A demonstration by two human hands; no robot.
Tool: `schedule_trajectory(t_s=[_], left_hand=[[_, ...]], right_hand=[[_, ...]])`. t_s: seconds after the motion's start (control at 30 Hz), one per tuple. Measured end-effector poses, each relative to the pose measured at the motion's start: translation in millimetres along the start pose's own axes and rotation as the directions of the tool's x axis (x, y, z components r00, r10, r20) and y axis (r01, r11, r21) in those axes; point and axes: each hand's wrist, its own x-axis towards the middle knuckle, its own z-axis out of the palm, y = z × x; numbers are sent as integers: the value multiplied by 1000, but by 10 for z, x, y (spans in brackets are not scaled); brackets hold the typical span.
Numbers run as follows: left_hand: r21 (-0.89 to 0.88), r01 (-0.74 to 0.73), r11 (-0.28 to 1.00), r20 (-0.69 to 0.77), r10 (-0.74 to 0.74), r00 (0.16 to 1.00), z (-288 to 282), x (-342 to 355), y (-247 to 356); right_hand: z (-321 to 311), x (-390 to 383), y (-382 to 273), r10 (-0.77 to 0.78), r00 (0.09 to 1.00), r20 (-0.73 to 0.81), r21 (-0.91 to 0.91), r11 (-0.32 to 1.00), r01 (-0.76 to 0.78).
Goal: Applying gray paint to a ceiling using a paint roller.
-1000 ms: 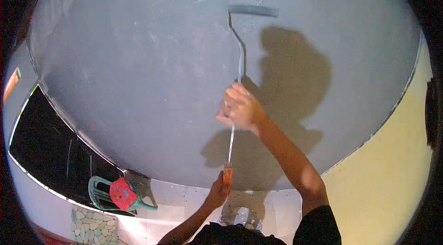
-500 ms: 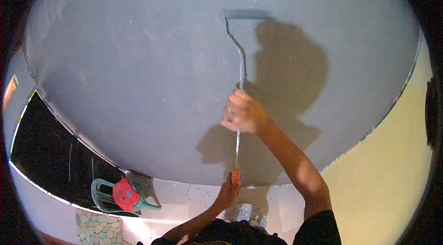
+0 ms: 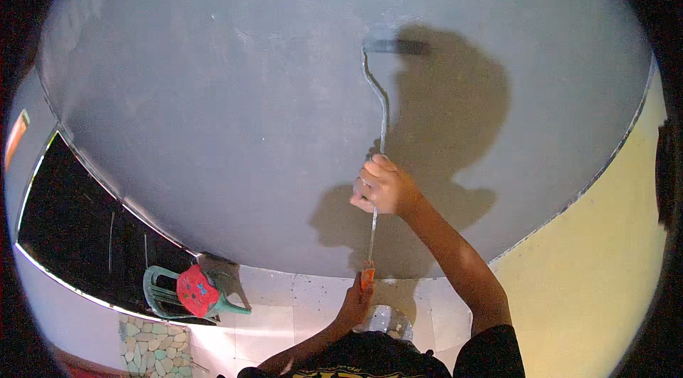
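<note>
Paint roller (image 3: 384, 122), one, long-framed. Held upright before a grey wall (image 3: 178, 129), between right hand above and left hand below.

Right hand (image 3: 384, 184): fingers closed round the metal rod (image 3: 373, 232), below its bend. Probably placed so high to steady the slim length and press close to the load.

Left hand (image 3: 356, 303): directly below the right-hand grip, clamped on the orange handle (image 3: 368, 277), fingers partly hidden. Likely serving as lower anchor; spacing between the two grips apparently chosen for leverage and control of tilt.

Roller head (image 3: 395, 46): dark, lying crosswise well above the upper grip, offset to the right of the rod's top end. Blurred; at the wall face or nearly so, firm contact impossible to tell. Crank in the rod presumably there to centre the head over the line of the handle.

Shadow (image 3: 455, 107): broad, on the wall above and right of the upper grip, overlapping the head's right end; suggestive of light from behind.

Green plastic chair (image 3: 162, 292): well left of the lower grip, with red cushion (image 3: 197, 291) on it, apparently kept aside for arm room. Yellow wall (image 3: 583, 257): right of both grips.
</note>
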Motion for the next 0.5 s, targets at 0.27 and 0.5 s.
schedule_trajectory(t_s=[0.27, 0.5], left_hand=[[-56, -74, 996, 34, 75, 997, 139, -25, 357], [94, -24, 995, -186, 41, 982, -108, -156, 538]], right_hand=[[-212, 386, 110, -93, 990, -107, 27, 995, 96], [97, 492, -24, -164, 982, -92, 49, 984, 169]])
